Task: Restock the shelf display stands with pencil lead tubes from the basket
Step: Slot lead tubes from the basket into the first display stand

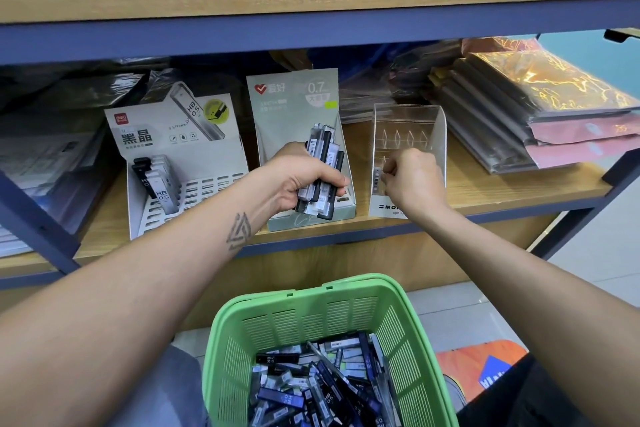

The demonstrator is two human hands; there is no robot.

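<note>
A wooden shelf [485,191] on a blue metal frame ran across the shop view, with three stands lined up along its front edge and stacks of wrapped packets [540,107] piled off to the right. Down below, the green basket [408,319] sat between the person's arms, well stocked with loose lead tubes [311,388], close at hand so each reach stayed short.

The left hand [304,184] was curled tight round a bundle of tubes [323,166], held upright in front of the middle green stand [298,107]. That looked like a supply kept ready, so the other hand could feed from it rather than go down into the basket every time.

The right hand [412,177] was over at the clear stand [408,146], fingers bent, thumb and forefinger pinching a single tube [378,180] at the stand's left front corner. The tube stood upright, presumably to drop into a slot there. The other slots I could see in that stand looked unfilled.

On the left, the white stand [180,163] carried just one short row of tubes [156,184], the rest of its grid open. By my judgement, plenty of restocking remained.
</note>
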